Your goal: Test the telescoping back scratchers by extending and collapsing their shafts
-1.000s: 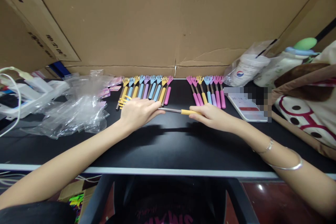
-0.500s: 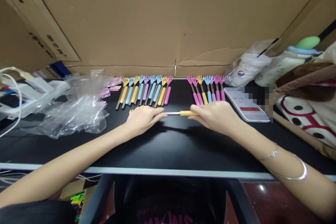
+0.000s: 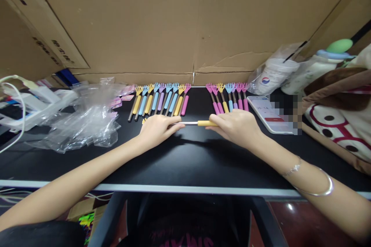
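Observation:
Level above the black tabletop lies a back scratcher (image 3: 189, 123) with a yellow handle and a silver rod, held between both hands. My left hand (image 3: 159, 129) is closed around its rod end; a bit of the yellow claw shows past the knuckles. My right hand (image 3: 236, 127) grips the yellow handle (image 3: 206, 123). Behind my left hand rests a row of yellow, blue, purple and pink back scratchers (image 3: 158, 100), claws pointing away from me. A second row of back scratchers (image 3: 227, 98), mostly pink, lies just behind my right hand.
Clear plastic bags (image 3: 87, 119) are heaped on the left, beside a white power strip (image 3: 43, 104). At the right lie a phone (image 3: 268, 115), a bagged cup (image 3: 276, 73), a bottle (image 3: 319, 69) and a plush bag (image 3: 339, 123). A cardboard wall (image 3: 162, 23) closes off the back.
Both hands stay on the back scratcher, which has risen slightly. My right hand and forearm have shifted a little to the left. The rows on the table look unchanged.

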`<state>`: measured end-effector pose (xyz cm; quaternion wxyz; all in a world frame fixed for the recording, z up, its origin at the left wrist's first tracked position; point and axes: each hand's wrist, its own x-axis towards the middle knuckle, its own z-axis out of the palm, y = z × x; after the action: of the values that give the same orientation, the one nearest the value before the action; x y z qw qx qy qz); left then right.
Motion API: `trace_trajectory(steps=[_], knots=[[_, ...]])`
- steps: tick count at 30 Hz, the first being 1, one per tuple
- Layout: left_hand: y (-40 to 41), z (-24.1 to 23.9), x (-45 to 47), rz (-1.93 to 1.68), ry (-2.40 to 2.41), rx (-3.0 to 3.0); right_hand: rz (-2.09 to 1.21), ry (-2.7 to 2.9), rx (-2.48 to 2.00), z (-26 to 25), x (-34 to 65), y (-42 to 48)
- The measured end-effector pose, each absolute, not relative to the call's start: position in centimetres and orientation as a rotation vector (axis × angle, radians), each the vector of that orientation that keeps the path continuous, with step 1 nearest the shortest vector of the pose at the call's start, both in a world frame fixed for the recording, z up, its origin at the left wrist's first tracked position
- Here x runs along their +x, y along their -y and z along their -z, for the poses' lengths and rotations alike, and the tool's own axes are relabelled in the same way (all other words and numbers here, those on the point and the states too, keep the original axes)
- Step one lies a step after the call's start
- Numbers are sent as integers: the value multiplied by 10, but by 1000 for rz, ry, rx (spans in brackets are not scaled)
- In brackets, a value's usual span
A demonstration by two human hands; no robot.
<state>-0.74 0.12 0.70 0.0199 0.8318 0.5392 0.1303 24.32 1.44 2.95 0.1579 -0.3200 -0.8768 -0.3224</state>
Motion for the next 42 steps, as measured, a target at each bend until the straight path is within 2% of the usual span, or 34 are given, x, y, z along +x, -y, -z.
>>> trace_trajectory(steps=[5,9,12,17,20,23,32,42], knots=[[-3,-3,-10,-531,-1687,2722,872,2536,-1032,-24,242,-17],[-2,-3,-12,-644,-1722,2829,676,2604,-1106,-19,243,-20],[-2,-4,-13,-706,-1673,2940,345,2689,-1176,-19,242,-21],[-2,-5,-13,-811,-1523,3205,-487,2788,-1105,-23,243,-25],[-2,-8,-13,-906,-1428,3330,-712,2785,-1013,-25,244,-25],[-2,-10,-13,-957,-1384,3370,-610,2800,-1088,-25,243,-22],[-5,-4,-13,-952,-1469,3269,276,2765,-1204,-17,240,-17],[2,-4,-6,-306,-1710,2886,701,2693,-1140,-15,241,-17]])
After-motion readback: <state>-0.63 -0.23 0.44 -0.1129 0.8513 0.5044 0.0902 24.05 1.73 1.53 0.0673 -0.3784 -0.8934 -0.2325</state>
